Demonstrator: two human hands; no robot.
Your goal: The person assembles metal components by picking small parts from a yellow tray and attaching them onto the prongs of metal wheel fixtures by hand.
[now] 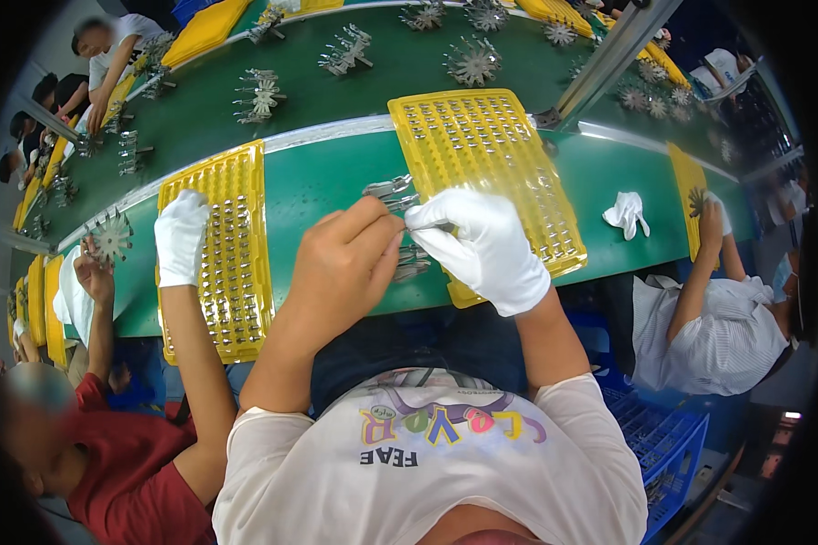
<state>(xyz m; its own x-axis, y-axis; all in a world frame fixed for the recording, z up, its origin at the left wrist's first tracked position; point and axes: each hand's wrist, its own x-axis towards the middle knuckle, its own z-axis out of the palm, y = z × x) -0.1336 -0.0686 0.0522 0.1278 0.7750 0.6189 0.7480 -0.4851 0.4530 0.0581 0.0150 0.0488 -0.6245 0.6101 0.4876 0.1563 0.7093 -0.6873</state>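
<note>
two hands are seen in the head view, brought together over the green bench (327, 182). the bare left hand (341, 268) is pinched shut on a small metal part (393, 191), and the gloved right hand (486, 245) is closed on a thin pin (432, 224) at the same spot. the step in hand is judged to be the fitting of pins into the metal part, held just above the bench edge. for the next move, a steady grip and careful lining up of the pin would be called for. a yellow tray (482, 173) just beyond the hands is filled with rows of small pins. another yellow tray (218, 250), to the left, is likewise filled, and a neighbour's gloved hand (180, 234) rests on it.
</note>
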